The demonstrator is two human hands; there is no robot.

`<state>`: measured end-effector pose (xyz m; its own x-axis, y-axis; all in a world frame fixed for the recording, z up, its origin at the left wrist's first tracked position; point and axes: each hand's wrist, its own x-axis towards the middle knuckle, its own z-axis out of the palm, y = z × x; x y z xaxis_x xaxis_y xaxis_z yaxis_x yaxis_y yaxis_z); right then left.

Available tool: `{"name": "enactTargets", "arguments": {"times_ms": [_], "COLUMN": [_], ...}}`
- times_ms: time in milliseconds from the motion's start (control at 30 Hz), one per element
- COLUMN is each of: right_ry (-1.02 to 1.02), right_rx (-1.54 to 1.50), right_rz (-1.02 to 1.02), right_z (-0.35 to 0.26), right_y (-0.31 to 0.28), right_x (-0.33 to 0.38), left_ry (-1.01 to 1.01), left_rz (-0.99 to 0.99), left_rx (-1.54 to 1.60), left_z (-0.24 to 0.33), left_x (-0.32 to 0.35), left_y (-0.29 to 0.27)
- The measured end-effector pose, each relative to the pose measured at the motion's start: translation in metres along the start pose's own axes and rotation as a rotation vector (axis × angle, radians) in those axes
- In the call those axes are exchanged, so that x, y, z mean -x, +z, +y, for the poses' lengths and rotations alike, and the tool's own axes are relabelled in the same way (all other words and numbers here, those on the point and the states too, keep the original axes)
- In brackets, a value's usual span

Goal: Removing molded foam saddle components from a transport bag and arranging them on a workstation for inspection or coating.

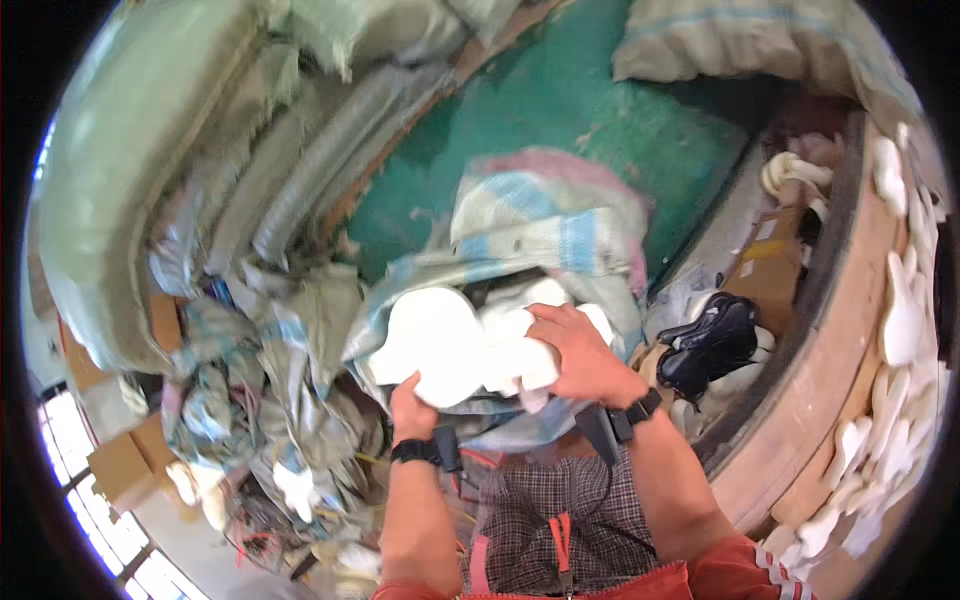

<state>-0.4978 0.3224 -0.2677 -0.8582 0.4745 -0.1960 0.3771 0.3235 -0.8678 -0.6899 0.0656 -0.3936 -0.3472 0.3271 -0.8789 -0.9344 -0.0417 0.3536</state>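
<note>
An open woven sack [520, 240], white with blue and pink stripes, lies in front of me with its mouth toward me. White, smooth sole-shaped pieces [435, 345] fill its mouth, so bright that their edges run together. My left hand [412, 408] grips the lower edge of the large rounded piece, thumb in front and fingers hidden behind it. Over the smaller white pieces [515, 350] on the right, my right hand [578, 350] is closed with its fingers bent round them. How many pieces it holds is hard to make out.
Large stuffed sacks [130, 190] are piled at the left, with crumpled sacks [310, 340] below. Along the right runs a wooden ledge [800, 400] with white soles [905, 310] heaped beyond it. A black shoe [710, 345] and a cardboard box [770, 260] lie inside.
</note>
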Motion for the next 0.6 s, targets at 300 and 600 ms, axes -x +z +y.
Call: {"name": "enactTargets", "arguments": {"times_ms": [300,600], "right_ry": [-0.329,-0.268], "right_rx": [-0.965,-0.737], "right_rz": [0.674,1.135], "right_z": [-0.160,-0.290], "right_y": [-0.132,-0.137], "right_x": [0.137,0.368], "left_ry": [-0.054,-0.074], "left_rz": [-0.405,-0.958], "left_rx": [-0.441,-0.989], "left_z": [0.055,-0.027], "left_x": [0.171,0.207], "left_y": [0.084,0.209]}}
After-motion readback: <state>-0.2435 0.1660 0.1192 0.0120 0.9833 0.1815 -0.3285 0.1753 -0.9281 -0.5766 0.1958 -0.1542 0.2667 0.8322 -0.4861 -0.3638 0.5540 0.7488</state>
